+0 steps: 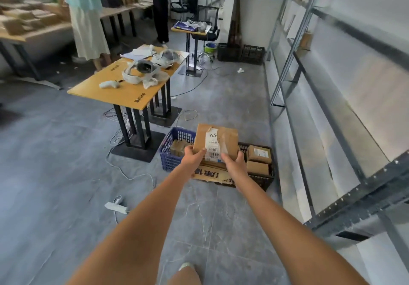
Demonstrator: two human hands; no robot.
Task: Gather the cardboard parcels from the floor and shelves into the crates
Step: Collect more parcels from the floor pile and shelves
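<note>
Head view, grip: while both arms reach forward, I see the left hand curled round the near left corner of the parcel and the right hand curled round its near right corner, label side up.
Head view, where the parcel is: in the air in both hands, in front of the two crates, not yet in either.
Head view, crates: the blue crate sits on the left with brown parcels inside; the black crate sits on the right with two small boxes inside and a flattened sheet of cardboard lying over its near left part.
Head view, doing it well: I judge the blue crate has the freer room, so I would carry the parcel level over its rim, lower it flat onto the parcels there, and let go only once it rests.
Head view, edges: the crates touch or nearly touch; the table with black legs stands just beside the blue crate, and the shelf frame runs along the right.
Head view, open room: the bare floor between me and the crates gives a straight path; a power strip and its cables lie to the left, well off that path.
</note>
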